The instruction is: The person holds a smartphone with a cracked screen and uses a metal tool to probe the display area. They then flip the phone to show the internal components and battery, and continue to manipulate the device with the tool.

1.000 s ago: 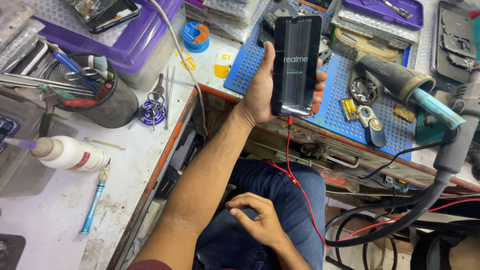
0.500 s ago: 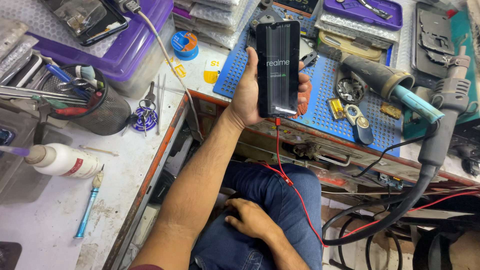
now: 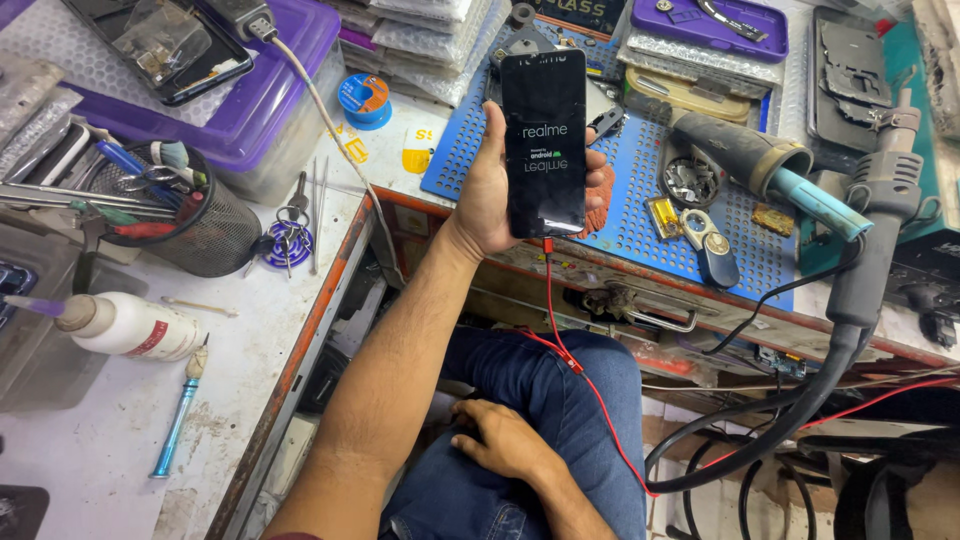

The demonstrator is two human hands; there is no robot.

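Head view, near to far: right hand (image 3: 505,440) resting loose on the lap, left hand (image 3: 500,195) gripping the phone (image 3: 545,140) upright above the blue mat (image 3: 640,215), red cable (image 3: 575,365) probably snaggable on the crowded surface (image 3: 250,340) edge, little free room.

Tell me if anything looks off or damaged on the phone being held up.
Nothing stands out. The left hand holds the phone upright over the blue mat; its lit screen shows no visible cracks, and a red cable runs from its bottom edge. The right hand rests on the lap.
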